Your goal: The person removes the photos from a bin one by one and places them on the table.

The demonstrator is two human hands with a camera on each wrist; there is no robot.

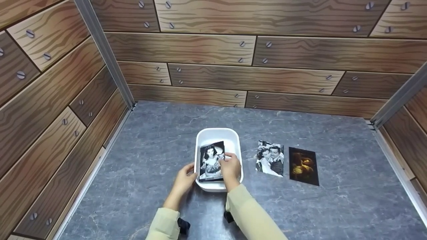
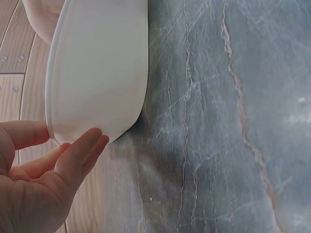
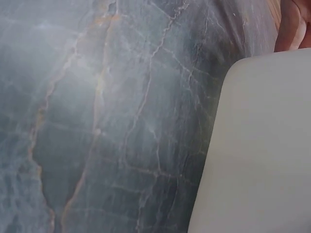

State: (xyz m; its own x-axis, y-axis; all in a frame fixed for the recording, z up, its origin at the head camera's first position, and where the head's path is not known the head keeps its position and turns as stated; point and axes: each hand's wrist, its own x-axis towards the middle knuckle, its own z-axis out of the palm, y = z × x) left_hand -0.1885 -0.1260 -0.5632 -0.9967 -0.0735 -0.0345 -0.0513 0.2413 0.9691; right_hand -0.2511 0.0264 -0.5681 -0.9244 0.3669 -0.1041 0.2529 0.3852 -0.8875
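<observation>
A white plastic tub with rounded corners stands on the grey marbled surface. My left hand holds its near left side, the thumb at the rim and the fingers against the outer wall of the tub, as the left wrist view shows. Inside the tub lies a black-and-white photo of a woman, with dark edges of more cards under it. Reaching over the right rim, my right hand pinches the photo's right edge. The right wrist view shows mostly the tub's outer wall, which hides the right fingers.
Right of the tub lie a black-and-white photo of a couple and a dark picture with golden figures, side by side. Wood-patterned panels close off the back and both sides, with metal posts at the corners.
</observation>
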